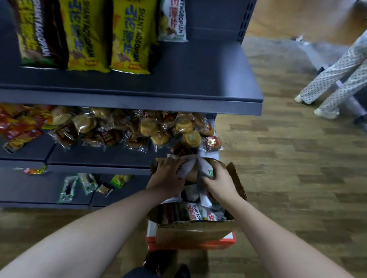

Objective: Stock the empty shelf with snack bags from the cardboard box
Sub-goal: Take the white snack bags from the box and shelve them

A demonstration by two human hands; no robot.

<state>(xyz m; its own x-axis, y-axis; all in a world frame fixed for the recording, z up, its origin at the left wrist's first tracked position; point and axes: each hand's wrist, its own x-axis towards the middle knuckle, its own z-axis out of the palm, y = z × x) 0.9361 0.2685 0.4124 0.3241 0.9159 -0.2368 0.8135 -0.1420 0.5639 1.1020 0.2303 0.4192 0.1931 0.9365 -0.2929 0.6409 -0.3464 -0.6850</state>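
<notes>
An open cardboard box (195,231) stands on the floor by the shelf's right end, with several snack bags (194,212) inside. Over it, my left hand (168,177) grips one white snack bag (184,167). My right hand (218,181) grips another white bag (203,181) beside it. The upper dark shelf (204,75) holds a brown bag (37,26), two yellow bags (131,35) and a white bag (174,14) standing upright; its right part is bare.
The middle shelf (103,159) carries wrapped pastries (135,129) and red packets. A few small packets (88,184) lie on the lowest shelf. The box rests on a red and white crate (152,232). Another person's legs (343,74) stand at the far right on the wood floor.
</notes>
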